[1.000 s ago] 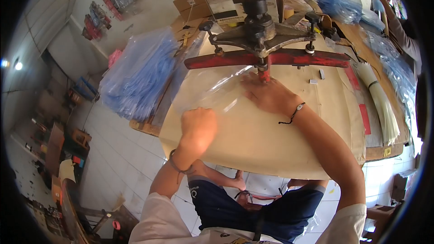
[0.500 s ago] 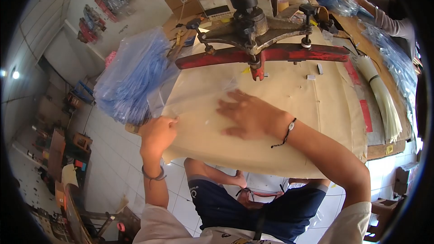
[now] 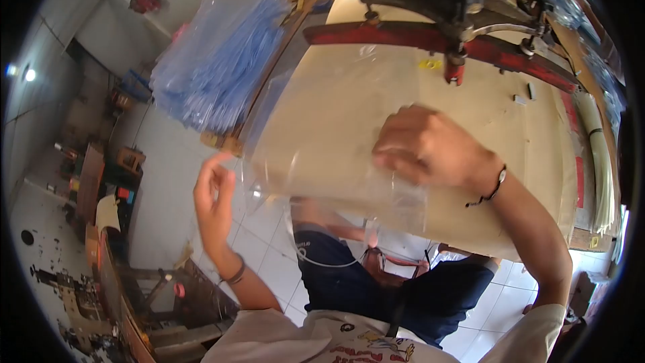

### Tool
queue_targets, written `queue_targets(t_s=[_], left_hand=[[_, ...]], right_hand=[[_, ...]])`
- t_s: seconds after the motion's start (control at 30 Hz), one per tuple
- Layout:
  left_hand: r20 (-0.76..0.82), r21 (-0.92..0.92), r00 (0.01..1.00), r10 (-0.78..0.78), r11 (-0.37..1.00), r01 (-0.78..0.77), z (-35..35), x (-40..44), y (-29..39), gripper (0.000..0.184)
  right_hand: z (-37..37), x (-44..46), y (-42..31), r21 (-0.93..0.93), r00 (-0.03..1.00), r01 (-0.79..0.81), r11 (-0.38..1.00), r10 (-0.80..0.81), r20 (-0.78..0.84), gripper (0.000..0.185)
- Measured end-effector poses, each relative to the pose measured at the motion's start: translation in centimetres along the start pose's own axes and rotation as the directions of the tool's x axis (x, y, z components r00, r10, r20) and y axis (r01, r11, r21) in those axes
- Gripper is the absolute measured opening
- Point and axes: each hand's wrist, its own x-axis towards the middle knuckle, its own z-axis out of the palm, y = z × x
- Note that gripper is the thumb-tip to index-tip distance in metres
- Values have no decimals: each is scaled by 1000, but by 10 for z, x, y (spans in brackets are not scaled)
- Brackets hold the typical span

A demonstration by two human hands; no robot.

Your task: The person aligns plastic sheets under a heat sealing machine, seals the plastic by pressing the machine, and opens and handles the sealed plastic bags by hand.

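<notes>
A clear plastic sheet (image 3: pixel 322 154), which may be a flat bag, lies across the tan work surface (image 3: pixel 484 181), its lower part hanging over the front edge. On the sheet's right side my right hand (image 3: pixel 433 144) is closed, fingers curled and slightly blurred, with the plastic at its fingertips. Just off the sheet's left edge, my left hand (image 3: pixel 215 195) is raised with fingers loosely bent and apart, and nothing visible in it. Above the surface, beyond my right hand, is the red bar (image 3: pixel 396 33) of a press with a dark metal bracket.
A pile of bluish clear plastic pieces (image 3: pixel 222 60) stands at the left back. Small metal pieces (image 3: pixel 520 99) lie on the surface at right. A bundle of pale strips (image 3: pixel 598 154) lies along the right side. Part of another person shows at the far right edge.
My right hand has moved right and up and closed from spread fingers. My left hand has come away from the surface edge. The clear sheet now spreads across the surface; the view has shifted.
</notes>
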Motion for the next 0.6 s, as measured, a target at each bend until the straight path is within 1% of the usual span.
queue_targets(t_s=[0.07, 0.13, 0.17, 0.2, 0.27, 0.33, 0.37, 0.4, 0.47, 0.5, 0.53, 0.57, 0.6], left_hand=[[-223, -32, 964, -142, 990, 139, 21, -3, -34, 26], [-71, -321, 959, -274, 917, 238, 31, -28, -57, 29], [21, -456, 949, -316, 841, 290, 38, -41, -63, 31], [39, -498, 946, -321, 815, 297, 48, -53, -61, 31], [90, -572, 937, -337, 753, 326, 63, -74, -54, 32], [-57, -451, 985, -162, 884, 120, 67, -76, -53, 30], [-123, -379, 991, -55, 925, 4, 69, -72, -51, 30], [-154, -318, 987, 47, 944, -94, 65, -66, -40, 23], [-181, -396, 983, 21, 913, -92, 57, -65, -36, 22], [-196, -432, 981, 8, 897, -93, 54, -65, -32, 22], [-190, -484, 981, -51, 874, -48, 53, -66, -26, 23], [-172, -494, 984, -43, 868, -48, 50, -68, -28, 22], [-152, -503, 988, -35, 863, -47, 45, -70, -31, 22]], right_hand=[[-2, 0, 7, -68, 997, 66, 996, -63, 37, 15], [-4, 2, -4, 171, 982, -125, 977, 98, 159, 17], [-7, 2, -7, 269, 957, -232, 935, 171, 233, 18], [-7, 1, -2, 280, 977, -172, 945, 126, 174, 22], [-14, 5, 0, 81, 981, -170, 982, 160, 111, 23], [-22, 3, 1, -147, 978, -187, 971, 198, 62, 26], [-25, 2, 0, -175, 980, -180, 968, 191, 47, 27], [-26, 3, 0, -206, 983, -171, 964, 181, 31, 28], [-27, 2, -1, -275, 988, -148, 950, 155, 5, 30], [-29, 2, -5, -288, 984, -177, 941, 179, -22, 29], [-30, 3, -10, -299, 979, -205, 932, 200, -49, 29], [-31, 3, -16, -307, 972, -235, 922, 222, -77, 28], [-31, 4, -22, -293, 958, -275, 916, 236, -163, 27]])
